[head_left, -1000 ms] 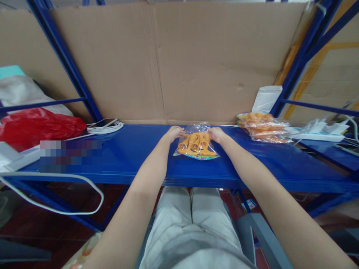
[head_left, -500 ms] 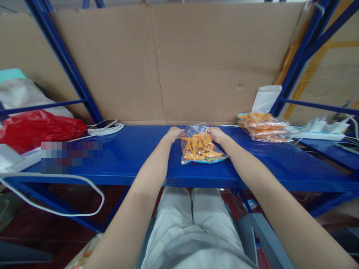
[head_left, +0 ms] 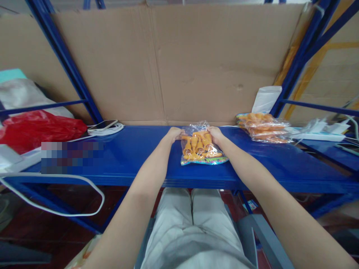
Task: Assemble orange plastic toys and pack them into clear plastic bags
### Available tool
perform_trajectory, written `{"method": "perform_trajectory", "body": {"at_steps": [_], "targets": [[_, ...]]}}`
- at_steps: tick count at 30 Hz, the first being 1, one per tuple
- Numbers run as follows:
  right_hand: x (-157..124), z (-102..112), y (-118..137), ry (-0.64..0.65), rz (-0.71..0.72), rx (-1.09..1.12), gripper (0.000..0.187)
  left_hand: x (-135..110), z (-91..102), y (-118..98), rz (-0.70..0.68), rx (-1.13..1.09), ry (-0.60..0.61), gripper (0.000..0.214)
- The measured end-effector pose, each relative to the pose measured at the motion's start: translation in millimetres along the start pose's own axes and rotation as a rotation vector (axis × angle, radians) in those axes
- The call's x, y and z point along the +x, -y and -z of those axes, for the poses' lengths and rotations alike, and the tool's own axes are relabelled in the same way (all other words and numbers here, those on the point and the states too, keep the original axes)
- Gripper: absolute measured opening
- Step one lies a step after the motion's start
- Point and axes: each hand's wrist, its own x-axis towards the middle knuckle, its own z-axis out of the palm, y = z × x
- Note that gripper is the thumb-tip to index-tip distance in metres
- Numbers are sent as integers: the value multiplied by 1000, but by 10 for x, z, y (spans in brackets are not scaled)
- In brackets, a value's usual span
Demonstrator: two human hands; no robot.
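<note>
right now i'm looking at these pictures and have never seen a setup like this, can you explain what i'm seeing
There is no machine here: a person works bare-handed. Every picture comes from one camera worn on that person's head, looking forward and down, so the arms reach away from you. In front is a blue table, with cardboard standing behind it. The left hand and right hand hold the far end of a clear bag of orange, horn-like pieces. To the right lies a pile of similar bags; to the left, a coiled white cable.
</note>
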Motion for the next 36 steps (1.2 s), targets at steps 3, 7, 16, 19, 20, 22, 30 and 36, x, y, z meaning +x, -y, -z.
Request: {"method": "perform_trajectory", "body": {"at_steps": [3, 7, 16, 19, 20, 22, 30, 36], "targets": [[14, 1, 4, -29, -16, 23, 33, -10, -3, -9, -16, -25, -47, 18], [24, 33, 35, 16, -68, 25, 32, 15, 4, 12, -44, -78, -102, 18], [16, 278, 103, 261, -102, -127, 30, 63, 107, 101, -95, -109, 4, 21], [8, 329, 118, 297, -91, -157, 28, 56, 147, 113, -119, -93, 62, 18], [8, 337, 120, 296, -86, -161, 27, 56, 152, 116, -126, -89, 68, 18], [11, 337, 123, 270, -66, -173, 28, 65, 148, 118, -137, -86, 61, 18], [36, 281, 137, 122, 66, -216, 29, 131, 90, 91, -171, -97, 1, 19], [75, 410, 127, 261, 42, -299, 19, 156, 118, 116, -229, 83, -23, 21]]}}
